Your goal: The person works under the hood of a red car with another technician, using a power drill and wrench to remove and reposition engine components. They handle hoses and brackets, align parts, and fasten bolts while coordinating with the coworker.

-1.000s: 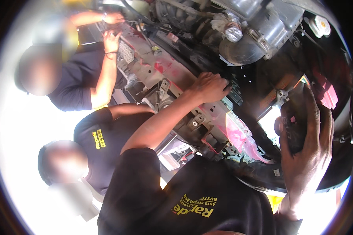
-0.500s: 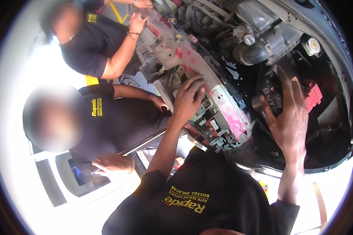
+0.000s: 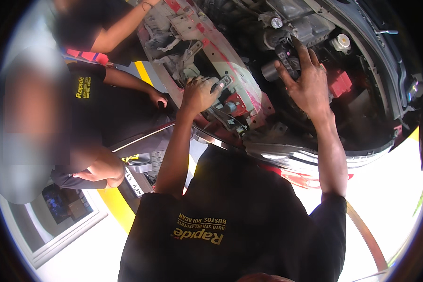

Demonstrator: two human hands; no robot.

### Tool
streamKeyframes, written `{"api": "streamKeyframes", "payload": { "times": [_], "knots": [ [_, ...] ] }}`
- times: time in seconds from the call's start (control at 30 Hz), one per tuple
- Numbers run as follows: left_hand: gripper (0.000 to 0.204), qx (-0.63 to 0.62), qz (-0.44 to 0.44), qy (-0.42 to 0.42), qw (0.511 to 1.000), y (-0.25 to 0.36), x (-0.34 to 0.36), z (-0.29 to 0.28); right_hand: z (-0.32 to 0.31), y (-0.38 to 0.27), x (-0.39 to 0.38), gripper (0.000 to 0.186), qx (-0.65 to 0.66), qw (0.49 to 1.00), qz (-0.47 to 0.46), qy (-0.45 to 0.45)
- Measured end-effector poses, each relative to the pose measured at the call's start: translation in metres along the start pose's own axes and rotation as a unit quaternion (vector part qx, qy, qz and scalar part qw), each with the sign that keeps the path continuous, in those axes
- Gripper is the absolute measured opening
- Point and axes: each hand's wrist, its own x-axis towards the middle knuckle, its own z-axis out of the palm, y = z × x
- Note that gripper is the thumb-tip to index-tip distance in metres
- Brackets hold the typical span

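My right hand (image 3: 310, 89) is wrapped over a black device (image 3: 286, 55) with a short dark cylinder at one end, inside the engine bay. Its exact kind I cannot make out; the palm side of the grip is hidden. My left hand (image 3: 199, 95) rests with bent fingers over the edge of the car's worn red-and-grey metal front panel (image 3: 225, 52), beside a small metal bracket (image 3: 226, 81). The fingertips are partly hidden. A bright patch of light falls on the panel between my two hands.
A white-capped reservoir (image 3: 341, 43) and a red cover (image 3: 339, 83) lie beyond my right hand. The curved bumper edge (image 3: 291, 155) runs close to my body. Two co-workers stand at the left, one with a forearm (image 3: 127, 29) reaching to the panel.
The view has shifted, so the car and co-workers sit differently in it. My left hand's fingers are more bent, beside the bracket. My right hand keeps its hold on the black device.
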Motion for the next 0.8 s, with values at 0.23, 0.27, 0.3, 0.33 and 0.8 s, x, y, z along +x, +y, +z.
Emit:
{"api": "streamKeyframes", "payload": {
  "times": [0.23, 0.27, 0.3, 0.33, 0.8],
  "knots": [
    [0.064, -0.002, -0.054, -0.097, 0.994, 0.012, 0.003, -0.003, -0.017, 0.019, 0.014, 0.070, 0.036, 0.993, 0.070, 0.085],
    [0.067, 0.004, -0.046, -0.107, 0.993, 0.013, 0.005, -0.006, -0.028, 0.020, 0.020, 0.070, 0.052, 0.989, 0.081, 0.111],
    [0.067, -0.009, -0.043, -0.113, 0.993, 0.014, 0.008, -0.009, -0.042, 0.020, 0.025, 0.071, 0.018, 0.988, 0.087, 0.128],
    [0.068, -0.013, -0.045, -0.128, 0.991, 0.014, 0.009, -0.010, -0.057, 0.018, 0.029, 0.072, -0.021, 0.984, 0.087, 0.154],
    [0.072, -0.004, -0.067, -0.120, 0.991, 0.005, 0.012, 0.003, -0.093, 0.014, -0.009, 0.060, -0.007, 0.981, 0.103, 0.167]
  ]
}}
